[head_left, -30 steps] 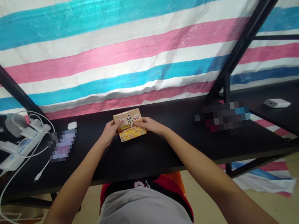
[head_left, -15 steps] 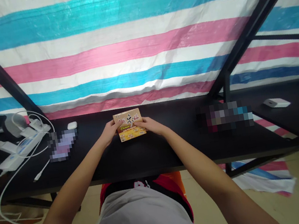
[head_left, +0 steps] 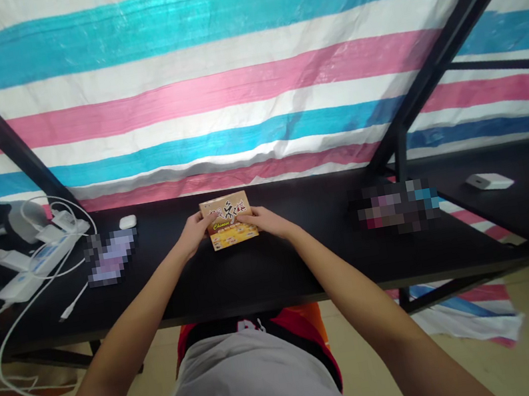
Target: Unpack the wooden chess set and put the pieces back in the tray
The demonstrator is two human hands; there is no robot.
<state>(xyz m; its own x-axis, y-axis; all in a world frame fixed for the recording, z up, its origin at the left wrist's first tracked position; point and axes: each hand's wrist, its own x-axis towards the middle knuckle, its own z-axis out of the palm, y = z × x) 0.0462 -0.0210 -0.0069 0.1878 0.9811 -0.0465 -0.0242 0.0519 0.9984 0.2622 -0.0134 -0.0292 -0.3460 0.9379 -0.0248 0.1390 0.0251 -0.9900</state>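
Note:
A small tan and yellow cardboard box [head_left: 229, 221] with printed characters on its lid lies flat on the black table [head_left: 257, 273], near the far edge. My left hand [head_left: 194, 232] grips the box's left side, thumb on the lid. My right hand [head_left: 265, 219] holds its right side, fingers curled onto the top. Both forearms reach straight out over the table.
At the left lie a white power strip [head_left: 44, 258] with chargers and white cables, a small white case [head_left: 127, 221], and a blurred flat item [head_left: 112, 256]. A blurred object [head_left: 394, 206] and a white block [head_left: 490, 181] sit at the right. Black frame posts and a striped tarp stand behind.

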